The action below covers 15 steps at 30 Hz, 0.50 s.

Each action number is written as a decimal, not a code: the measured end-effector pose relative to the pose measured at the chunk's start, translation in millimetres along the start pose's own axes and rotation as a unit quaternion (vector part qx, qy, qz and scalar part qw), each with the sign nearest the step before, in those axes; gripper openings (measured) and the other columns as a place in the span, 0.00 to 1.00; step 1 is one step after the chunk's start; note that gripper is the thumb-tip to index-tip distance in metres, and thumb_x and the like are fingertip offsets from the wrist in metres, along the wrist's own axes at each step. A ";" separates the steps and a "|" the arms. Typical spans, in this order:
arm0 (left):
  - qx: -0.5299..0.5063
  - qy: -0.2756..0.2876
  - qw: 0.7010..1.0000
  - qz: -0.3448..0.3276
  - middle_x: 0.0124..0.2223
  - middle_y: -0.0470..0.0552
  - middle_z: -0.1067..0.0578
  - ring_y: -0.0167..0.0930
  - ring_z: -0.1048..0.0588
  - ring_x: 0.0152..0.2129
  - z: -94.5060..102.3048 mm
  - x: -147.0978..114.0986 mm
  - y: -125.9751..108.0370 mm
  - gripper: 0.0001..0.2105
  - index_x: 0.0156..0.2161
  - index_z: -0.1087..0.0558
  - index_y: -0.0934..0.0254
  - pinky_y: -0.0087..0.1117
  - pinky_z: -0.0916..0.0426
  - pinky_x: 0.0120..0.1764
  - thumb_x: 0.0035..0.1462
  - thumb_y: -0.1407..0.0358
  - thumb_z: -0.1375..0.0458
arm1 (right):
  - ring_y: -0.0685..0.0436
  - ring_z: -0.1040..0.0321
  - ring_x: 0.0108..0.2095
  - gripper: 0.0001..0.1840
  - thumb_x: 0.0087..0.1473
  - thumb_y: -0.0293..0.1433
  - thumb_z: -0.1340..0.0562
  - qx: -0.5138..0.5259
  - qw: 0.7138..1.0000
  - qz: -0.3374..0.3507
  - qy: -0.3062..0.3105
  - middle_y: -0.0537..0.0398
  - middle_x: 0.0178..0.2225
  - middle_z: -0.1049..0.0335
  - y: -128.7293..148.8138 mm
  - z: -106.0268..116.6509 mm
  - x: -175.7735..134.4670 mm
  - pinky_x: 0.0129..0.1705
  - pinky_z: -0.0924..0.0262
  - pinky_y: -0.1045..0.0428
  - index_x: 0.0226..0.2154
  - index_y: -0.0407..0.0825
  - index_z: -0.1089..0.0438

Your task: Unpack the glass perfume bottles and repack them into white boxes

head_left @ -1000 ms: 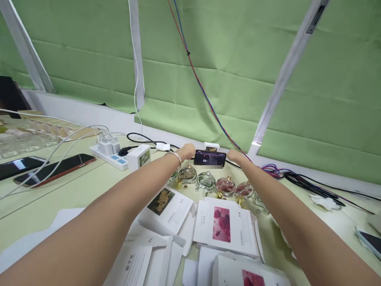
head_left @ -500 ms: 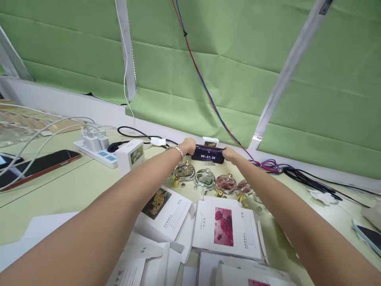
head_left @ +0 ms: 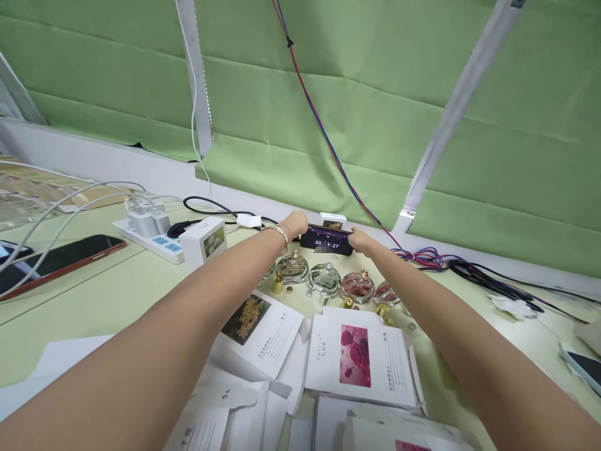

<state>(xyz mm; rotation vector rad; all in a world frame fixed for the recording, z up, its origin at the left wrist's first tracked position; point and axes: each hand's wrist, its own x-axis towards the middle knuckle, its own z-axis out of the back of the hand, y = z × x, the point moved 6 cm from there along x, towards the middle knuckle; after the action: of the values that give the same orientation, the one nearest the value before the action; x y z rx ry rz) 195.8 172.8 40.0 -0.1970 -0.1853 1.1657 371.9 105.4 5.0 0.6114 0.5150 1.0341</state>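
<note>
1. Green fabric panels close off the far edge of the worktop (head_left: 94, 294), and just short of them we hold a smartphone (head_left: 327, 240) on its long side, its screen showing a running timer.
2. Our left hand (head_left: 295, 223) grips the phone's left end and our right hand (head_left: 359, 240) its right end; the fingers of both are closed around the ends, though the fingertips themselves are too small to make out.
3. We judge the main risk to lie right under our forearms: a row of round glass perfume bottles (head_left: 323, 280) stands just nearer than the phone, with loose gold caps (head_left: 278, 285) among them. A dropped wrist or a low pull back could tip a bottle or send a cap rolling.
4. Red and blue wires (head_left: 328, 141) hang down to the worktop just right of the phone; our right hand could snag them if it swings outward.
5. A small white box (head_left: 333, 220) sits behind the phone, touching or nearly so, leaving little room to push further back.
6. Flat printed cartons (head_left: 359, 357) cover the near worktop, so the lower route is crowded.
7. Open room lies to the left, between the white carton (head_left: 203, 241) by the power strip (head_left: 148, 229) and the red-edged phone (head_left: 56, 260), and above the bottles.
</note>
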 end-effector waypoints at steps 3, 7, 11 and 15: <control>0.030 -0.021 0.999 -0.010 0.48 0.55 0.31 0.35 0.29 0.42 8.1 0.2 -7.8 0.14 0.48 0.33 0.67 0.40 0.32 0.43 0.58 0.63 0.45 | 0.44 0.34 0.43 0.17 0.57 0.35 0.43 -0.003 1.000 0.011 0.010 0.49 0.47 0.36 0.9 -4.3 1.9 0.43 0.36 0.44 0.48 0.46 0.38; 0.043 -0.050 0.995 -0.075 0.52 0.56 0.33 0.37 0.32 0.46 18.7 11.7 -33.4 0.15 0.50 0.35 0.66 0.45 0.35 0.46 0.59 0.63 0.46 | 0.44 0.34 0.43 0.17 0.57 0.35 0.43 -0.010 1.000 0.020 0.017 0.49 0.47 0.36 2.2 -5.8 1.6 0.43 0.36 0.44 0.48 0.46 0.38; 0.045 -0.008 0.988 -0.147 0.52 0.55 0.33 0.36 0.32 0.46 15.6 29.9 -52.5 0.15 0.50 0.35 0.65 0.45 0.35 0.47 0.59 0.63 0.46 | 0.44 0.34 0.43 0.17 0.57 0.35 0.43 -0.009 1.000 0.018 0.024 0.49 0.47 0.36 3.4 -3.2 -1.1 0.42 0.36 0.44 0.49 0.46 0.38; 0.054 0.022 0.984 -0.168 0.50 0.54 0.32 0.36 0.30 0.44 9.0 43.2 -53.0 0.14 0.49 0.34 0.66 0.44 0.34 0.45 0.59 0.64 0.46 | 0.45 0.34 0.41 0.17 0.57 0.35 0.43 -0.014 0.999 0.009 0.034 0.50 0.46 0.36 3.0 0.1 -2.1 0.41 0.35 0.45 0.48 0.46 0.38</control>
<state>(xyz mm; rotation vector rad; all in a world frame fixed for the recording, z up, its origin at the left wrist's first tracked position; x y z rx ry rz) 257.3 193.0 63.8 -0.0909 -0.1095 0.8330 369.2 104.6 7.3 0.5594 0.5536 1.0808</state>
